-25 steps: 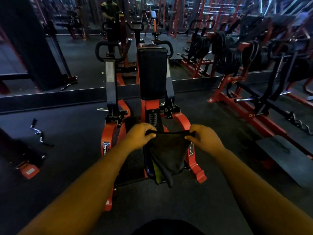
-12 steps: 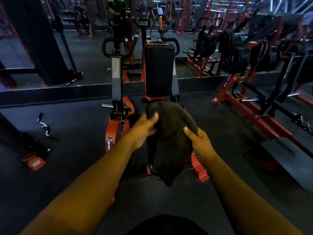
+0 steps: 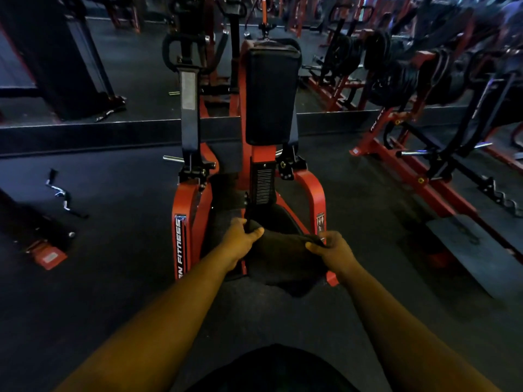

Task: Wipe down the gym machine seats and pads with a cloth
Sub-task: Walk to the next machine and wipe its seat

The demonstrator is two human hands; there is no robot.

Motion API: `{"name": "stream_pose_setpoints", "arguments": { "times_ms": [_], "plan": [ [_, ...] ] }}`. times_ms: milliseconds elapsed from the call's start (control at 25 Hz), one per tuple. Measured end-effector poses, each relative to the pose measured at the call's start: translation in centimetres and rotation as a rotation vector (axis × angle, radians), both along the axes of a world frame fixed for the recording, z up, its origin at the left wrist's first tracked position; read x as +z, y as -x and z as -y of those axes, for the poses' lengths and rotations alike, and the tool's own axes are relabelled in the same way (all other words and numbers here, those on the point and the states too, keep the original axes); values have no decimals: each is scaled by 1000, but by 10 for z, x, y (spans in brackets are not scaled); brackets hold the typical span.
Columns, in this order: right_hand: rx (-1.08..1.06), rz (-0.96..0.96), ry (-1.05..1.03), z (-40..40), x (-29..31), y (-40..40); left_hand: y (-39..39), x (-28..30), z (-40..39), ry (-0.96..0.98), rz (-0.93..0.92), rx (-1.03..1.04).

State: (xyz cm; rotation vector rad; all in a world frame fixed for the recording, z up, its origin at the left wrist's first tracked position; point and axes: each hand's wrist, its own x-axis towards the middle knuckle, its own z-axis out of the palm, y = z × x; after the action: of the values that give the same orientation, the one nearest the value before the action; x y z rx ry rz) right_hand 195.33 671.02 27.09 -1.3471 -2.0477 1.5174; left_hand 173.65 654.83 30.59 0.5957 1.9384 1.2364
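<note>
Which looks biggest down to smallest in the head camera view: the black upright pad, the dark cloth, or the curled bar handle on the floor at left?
1. Upright pad, largest.
2. Cloth, stretched between the left hand and right hand; it sits nearer the camera, so its true size is unsure.
3. Bar handle, clearly smallest.

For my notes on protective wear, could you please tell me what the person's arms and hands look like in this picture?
Both forearms are bare as far as the frame shows: no sleeves in view. The left hand and the right hand wear no gloves, and no watch, band or ring shows, though the light is dim. A dark garment shows at the bottom edge.
</note>
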Motion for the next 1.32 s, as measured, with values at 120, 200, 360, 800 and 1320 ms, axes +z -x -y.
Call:
{"name": "stream_pose_setpoints", "arguments": {
  "times_ms": [120,200,360,800,1320],
  "plan": [
    [-114,-82,-54,22,10,9,7,-12,6,-9,109,-99],
    [150,33,-99,26,11,5,15,-24,6,122,-108,-350],
    [447,419,-433,10,0,16,23,-44,-16,301,-592,-595],
    [268,178,-543,-157,-29,55,68,-83,-187,303,-947,-494],
    [764,657,-469,-152,-224,119,59,-303,-174,538,-421,-120]
  ]
}}
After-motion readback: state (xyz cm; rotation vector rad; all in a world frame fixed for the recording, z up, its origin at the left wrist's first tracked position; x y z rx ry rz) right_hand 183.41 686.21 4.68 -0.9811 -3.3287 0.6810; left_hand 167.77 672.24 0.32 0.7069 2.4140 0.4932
